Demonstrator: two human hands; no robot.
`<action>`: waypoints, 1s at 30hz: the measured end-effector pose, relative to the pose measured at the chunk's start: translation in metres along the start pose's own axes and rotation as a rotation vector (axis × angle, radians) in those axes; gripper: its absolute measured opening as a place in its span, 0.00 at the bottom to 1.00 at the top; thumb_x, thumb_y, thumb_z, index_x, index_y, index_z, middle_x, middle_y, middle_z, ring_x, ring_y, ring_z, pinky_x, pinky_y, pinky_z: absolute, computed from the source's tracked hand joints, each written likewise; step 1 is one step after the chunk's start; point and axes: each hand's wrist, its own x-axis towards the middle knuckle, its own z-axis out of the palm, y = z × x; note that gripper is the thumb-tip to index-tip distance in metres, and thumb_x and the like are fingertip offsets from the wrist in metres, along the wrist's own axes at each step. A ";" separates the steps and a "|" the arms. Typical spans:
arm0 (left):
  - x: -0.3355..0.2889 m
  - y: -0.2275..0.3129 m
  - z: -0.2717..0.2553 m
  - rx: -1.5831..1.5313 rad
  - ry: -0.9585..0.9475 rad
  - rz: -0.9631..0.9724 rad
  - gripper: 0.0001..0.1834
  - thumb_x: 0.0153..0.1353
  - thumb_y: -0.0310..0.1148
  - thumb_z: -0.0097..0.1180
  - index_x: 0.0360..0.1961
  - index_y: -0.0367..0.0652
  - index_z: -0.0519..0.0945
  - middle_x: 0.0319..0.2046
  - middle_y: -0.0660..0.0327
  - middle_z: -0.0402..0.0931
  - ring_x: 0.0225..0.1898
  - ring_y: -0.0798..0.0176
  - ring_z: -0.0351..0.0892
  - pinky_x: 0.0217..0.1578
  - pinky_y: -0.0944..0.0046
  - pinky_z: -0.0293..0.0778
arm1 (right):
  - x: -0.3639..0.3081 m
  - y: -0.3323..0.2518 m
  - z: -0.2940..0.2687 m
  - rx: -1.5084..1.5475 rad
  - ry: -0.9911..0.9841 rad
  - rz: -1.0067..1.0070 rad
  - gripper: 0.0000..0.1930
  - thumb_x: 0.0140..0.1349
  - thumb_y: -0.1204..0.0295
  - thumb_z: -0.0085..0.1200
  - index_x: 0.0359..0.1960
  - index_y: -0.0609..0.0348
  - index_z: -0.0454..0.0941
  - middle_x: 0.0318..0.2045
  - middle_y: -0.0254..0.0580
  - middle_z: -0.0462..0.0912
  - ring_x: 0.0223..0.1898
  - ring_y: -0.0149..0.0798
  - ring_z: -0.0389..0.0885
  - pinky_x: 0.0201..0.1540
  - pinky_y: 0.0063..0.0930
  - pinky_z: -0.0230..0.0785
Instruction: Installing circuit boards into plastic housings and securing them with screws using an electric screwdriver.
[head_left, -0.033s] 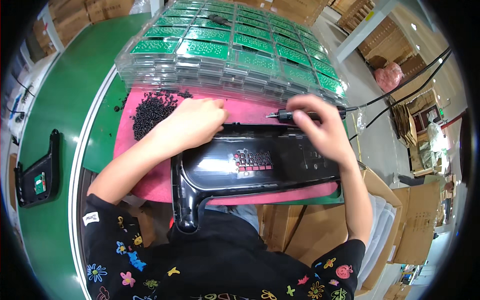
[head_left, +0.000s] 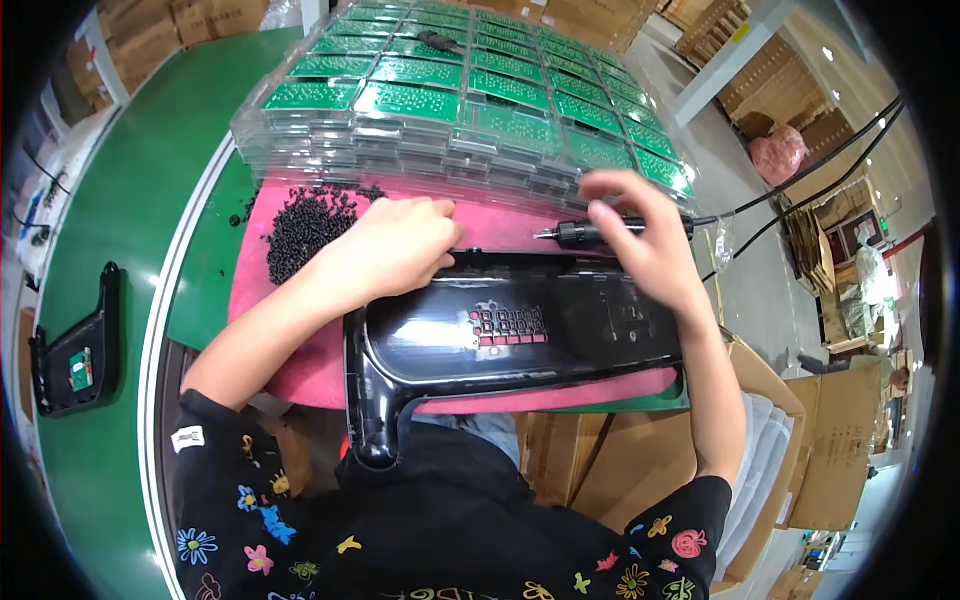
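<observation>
A black plastic housing (head_left: 420, 345) lies across the pink mat, its inner side up, with a short handle-like arm pointing toward me and a cut-out grid in its middle. My left hand (head_left: 405, 245) is at the housing's far left edge with curled fingers; what they hold, if anything, is hidden. Behind the far right edge lies a black electric screwdriver (head_left: 575, 235), its bit pointing left. My right hand (head_left: 650, 240) hovers over the screwdriver's body, thumb and fingers apart. A heap of small black screws (head_left: 305, 230) sits left of my left hand.
Stacked clear trays of green circuit boards (head_left: 405, 98) rise behind the pink mat (head_left: 500, 212). Another black housing with a small board (head_left: 80, 370) lies on the green belt at left. The screwdriver's cable (head_left: 770, 205) runs off right. Cardboard boxes (head_left: 640, 450) stand nearby.
My right hand has shifted slightly to the right, uncovering more of the screwdriver. My left hand has moved a little to the right along the housing edge.
</observation>
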 end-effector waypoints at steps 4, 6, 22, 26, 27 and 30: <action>0.004 -0.007 0.025 -0.191 0.163 0.022 0.12 0.61 0.38 0.59 0.32 0.39 0.78 0.33 0.52 0.76 0.37 0.44 0.80 0.35 0.47 0.75 | 0.040 0.047 0.000 -0.527 0.193 -0.112 0.15 0.61 0.73 0.57 0.50 0.60 0.77 0.52 0.48 0.77 0.57 0.50 0.73 0.59 0.43 0.66; -0.002 -0.007 0.018 -0.176 0.084 -0.029 0.12 0.61 0.39 0.60 0.33 0.39 0.78 0.31 0.54 0.76 0.37 0.46 0.80 0.34 0.48 0.75 | 0.055 0.078 0.005 -0.551 0.226 -0.064 0.16 0.61 0.71 0.57 0.50 0.60 0.77 0.54 0.49 0.76 0.59 0.51 0.70 0.61 0.44 0.64; 0.003 -0.024 0.019 -0.105 0.349 -0.044 0.17 0.50 0.43 0.70 0.25 0.42 0.79 0.27 0.61 0.75 0.35 0.55 0.77 0.31 0.54 0.74 | 0.061 0.100 0.019 -0.736 0.172 -0.009 0.24 0.72 0.56 0.42 0.56 0.64 0.76 0.65 0.47 0.70 0.70 0.49 0.61 0.70 0.44 0.52; 0.001 -0.021 0.014 -0.178 0.385 -0.027 0.15 0.50 0.39 0.71 0.31 0.40 0.80 0.32 0.60 0.76 0.39 0.54 0.77 0.37 0.56 0.76 | 0.056 0.071 0.008 -0.571 0.399 -0.157 0.19 0.70 0.63 0.50 0.55 0.64 0.75 0.59 0.48 0.76 0.62 0.50 0.71 0.64 0.43 0.59; 0.000 -0.021 0.013 -0.226 0.445 0.018 0.16 0.50 0.36 0.71 0.35 0.39 0.81 0.35 0.58 0.76 0.41 0.53 0.76 0.40 0.56 0.76 | 0.052 0.057 0.009 -0.553 0.509 -0.236 0.16 0.65 0.70 0.56 0.53 0.62 0.76 0.55 0.48 0.78 0.58 0.51 0.74 0.62 0.42 0.61; 0.001 -0.015 0.008 -0.212 0.609 0.107 0.20 0.50 0.32 0.71 0.43 0.38 0.80 0.43 0.54 0.76 0.46 0.49 0.76 0.48 0.54 0.75 | 0.038 0.012 0.010 -0.272 0.566 -0.270 0.13 0.57 0.79 0.61 0.46 0.62 0.80 0.48 0.45 0.82 0.51 0.43 0.79 0.56 0.33 0.68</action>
